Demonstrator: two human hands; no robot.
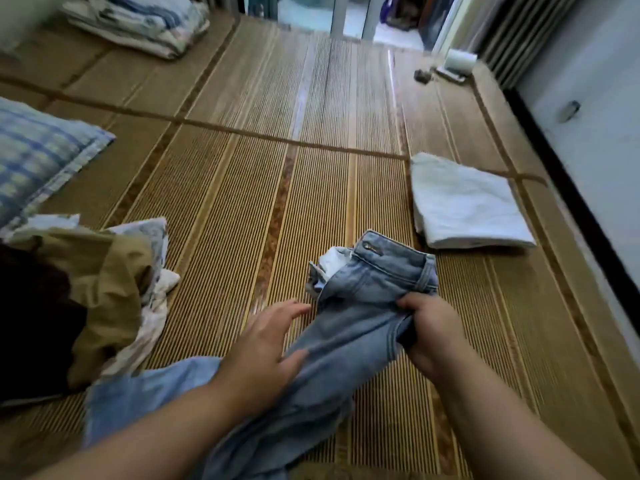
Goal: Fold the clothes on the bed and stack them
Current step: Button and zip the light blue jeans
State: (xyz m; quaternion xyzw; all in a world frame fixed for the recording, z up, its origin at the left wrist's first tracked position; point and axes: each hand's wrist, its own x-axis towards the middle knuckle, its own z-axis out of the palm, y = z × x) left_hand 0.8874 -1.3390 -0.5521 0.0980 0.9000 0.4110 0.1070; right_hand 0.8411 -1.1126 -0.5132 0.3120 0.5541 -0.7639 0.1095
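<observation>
Jeans (pixel 349 337) of pale blue denim lie across the near middle of the bed (pixel 311 188), which is covered by a striped bamboo mat. The waistband, with its metal button, points away from the person and is lifted a little off the mat, and a white pocket lining shows at the open fly. The legs trail back toward the person, between the forearms and off to the left.

The right hand (pixel 427 329) grasps a bunch of denim just below the waistband, its fingers (pixel 412 304) clenched round the cloth. The left hand (pixel 265 348) rests on the upper leg of the jeans with its fingers (pixel 294 310) released and fairly straight, the thumb lying on the fabric.

A folded white garment (pixel 464 206) lies flat on the mat beyond the right hand, apart from the jeans. At the left edge sits a heap of unfolded clothes (pixel 104 289): a khaki piece on top, a floral white one under it, something dark nearest the person. Behind the heap lies a blue checked pillow (pixel 38 157). A stack of folded bedding (pixel 138 22) sits at the far left corner, and a white roll (pixel 459 60) at the far right corner.
</observation>
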